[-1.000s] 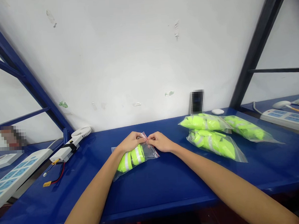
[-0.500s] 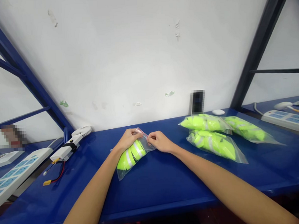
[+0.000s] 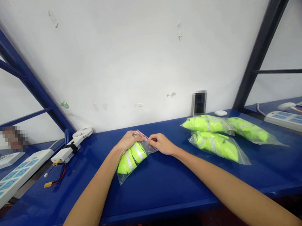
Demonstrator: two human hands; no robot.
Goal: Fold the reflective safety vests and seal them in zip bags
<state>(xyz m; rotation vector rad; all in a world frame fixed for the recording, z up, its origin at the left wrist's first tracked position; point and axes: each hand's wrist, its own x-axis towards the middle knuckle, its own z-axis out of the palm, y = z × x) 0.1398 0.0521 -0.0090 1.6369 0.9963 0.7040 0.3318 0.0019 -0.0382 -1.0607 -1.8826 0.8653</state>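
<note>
A clear zip bag point(image 3: 133, 157) with a folded neon-yellow reflective vest inside lies slanted on the blue table point(image 3: 169, 188). My left hand point(image 3: 130, 140) is closed on the bag's upper part, thumb across the top near the red zip strip. Close beside it, my right hand point(image 3: 160, 143) pinches the other end of the zip edge between thumb and fingers. To the right lie similar bagged vests: one at the back point(image 3: 204, 124), one in front point(image 3: 217, 146) and one farther right point(image 3: 252, 132).
A white fan point(image 3: 83, 132) and a white device with red and yellow leads point(image 3: 67, 153) sit at the left. Power strips point(image 3: 20, 172) flank both sides. A dark blurred upright object point(image 3: 199, 103) leans on the wall, with a white oval item point(image 3: 220, 113) nearby.
Both hands keep their hold on the zip edge, and the bag has tilted slightly, its lower end shifting a little toward me. The other bags have not moved.
</note>
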